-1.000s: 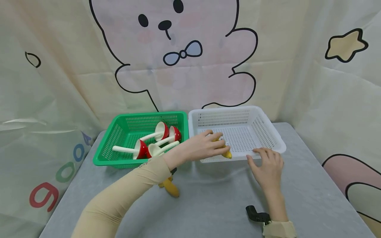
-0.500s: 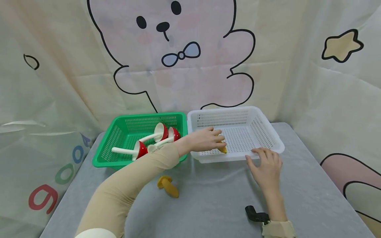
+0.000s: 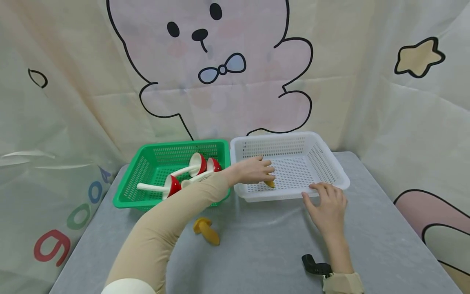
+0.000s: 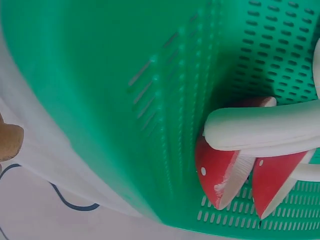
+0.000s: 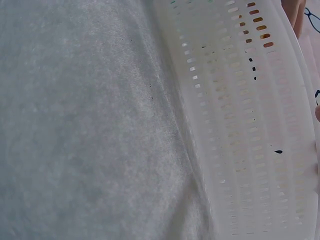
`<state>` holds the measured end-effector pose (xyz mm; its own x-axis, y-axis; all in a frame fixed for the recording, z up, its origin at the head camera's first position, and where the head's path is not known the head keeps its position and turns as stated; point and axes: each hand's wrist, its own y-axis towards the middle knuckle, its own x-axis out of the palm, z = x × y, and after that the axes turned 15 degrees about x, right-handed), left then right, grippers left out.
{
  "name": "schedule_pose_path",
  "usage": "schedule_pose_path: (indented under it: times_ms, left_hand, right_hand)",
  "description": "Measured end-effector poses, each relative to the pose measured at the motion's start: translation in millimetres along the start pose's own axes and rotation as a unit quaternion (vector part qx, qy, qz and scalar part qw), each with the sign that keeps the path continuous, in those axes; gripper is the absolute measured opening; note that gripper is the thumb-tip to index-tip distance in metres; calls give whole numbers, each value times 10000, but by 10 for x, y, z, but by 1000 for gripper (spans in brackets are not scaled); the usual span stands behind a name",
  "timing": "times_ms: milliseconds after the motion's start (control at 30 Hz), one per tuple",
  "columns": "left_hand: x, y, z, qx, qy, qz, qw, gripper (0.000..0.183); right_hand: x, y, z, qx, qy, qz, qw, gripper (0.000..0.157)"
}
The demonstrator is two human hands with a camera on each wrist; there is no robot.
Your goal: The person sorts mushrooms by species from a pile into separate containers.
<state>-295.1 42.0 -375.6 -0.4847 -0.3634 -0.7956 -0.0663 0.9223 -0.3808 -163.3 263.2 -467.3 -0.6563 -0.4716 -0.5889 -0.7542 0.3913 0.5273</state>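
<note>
My left hand (image 3: 255, 170) reaches over the near left part of the white basket (image 3: 328, 169), its fingers curled over a yellow toy mushroom (image 3: 269, 183). Only the mushroom's tip shows below the fingers; the rest is hidden. At the basket's front right rim, my right hand (image 3: 328, 208) rests with its fingertips on the edge and its thumb spread apart. Another yellow toy mushroom (image 3: 207, 231) lies on the table in front of the baskets. In the left wrist view, red-capped toy mushrooms (image 4: 220, 170) with white stems lie below my left wrist.
The green basket (image 3: 126, 196) stands left of the white one and contains several red-and-white toy mushrooms (image 3: 172, 185). Both baskets stand at the back of the grey cloth-covered table (image 3: 257, 253), against a printed curtain (image 3: 220, 106). My left forearm crosses the green basket's front right corner.
My left hand has shifted slightly left with the yellow mushroom, now less visible under the fingers. My left forearm no longer covers the mushroom on the table. The right hand stays at the rim.
</note>
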Motion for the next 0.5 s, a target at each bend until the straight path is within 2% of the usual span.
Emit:
schedule_pose_path:
  times_ms: [233, 333, 500]
  left_hand:
    - [51, -28, -38, -115, -301, -122, 9994, 44]
    - [57, -54, -57, -118, -112, -111, 9998, 44]
    - [44, -108, -84, -230, 69, 133, 9996, 44]
  right_hand:
    - [14, -2, 3, -12, 27, -4, 10000, 29]
    - [16, 0, 4, -21, 21, 4, 10000, 29]
    - [8, 4, 3, -28, 21, 17, 10000, 29]
